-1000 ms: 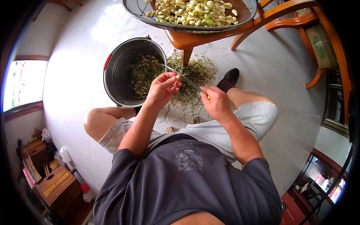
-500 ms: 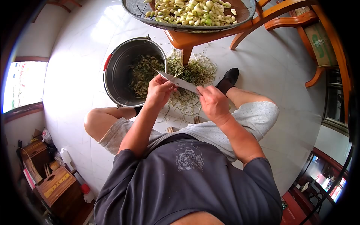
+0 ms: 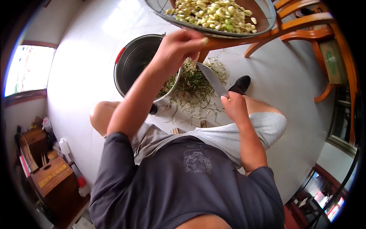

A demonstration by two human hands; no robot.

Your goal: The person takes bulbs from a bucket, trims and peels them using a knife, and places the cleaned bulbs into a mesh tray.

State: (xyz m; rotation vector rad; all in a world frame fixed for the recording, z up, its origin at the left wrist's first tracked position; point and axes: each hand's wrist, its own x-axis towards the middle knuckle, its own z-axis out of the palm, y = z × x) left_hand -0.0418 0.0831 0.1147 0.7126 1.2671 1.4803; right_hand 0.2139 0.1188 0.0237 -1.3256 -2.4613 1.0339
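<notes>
My left hand (image 3: 179,47) is raised beside the near rim of a round mesh basket (image 3: 213,31). Its fingers are pinched together, and a pale garlic clove (image 3: 204,40) shows at the tips, somewhat blurred. Peeled cloves (image 3: 217,14) are heaped in the basket. My right hand (image 3: 235,105) grips a knife (image 3: 213,79) over my lap, the broad blade slanting up and left. Partly behind my left forearm is a metal bucket (image 3: 126,70); the forearm hides much of what lies inside. Green and dry garlic trimmings (image 3: 198,78) are piled on the floor beside it.
The basket rests on a wooden chair (image 3: 228,41). A cardboard box (image 3: 332,61) stands by more chair legs at the right. My shoe (image 3: 242,83) is planted right of the trimmings. A wooden cabinet (image 3: 55,181) is at the lower left.
My left hand has moved from the knife blade up to the basket's rim, carrying a garlic clove. My right hand has shifted right and down slightly, with the blade now pointing more steeply upward.
</notes>
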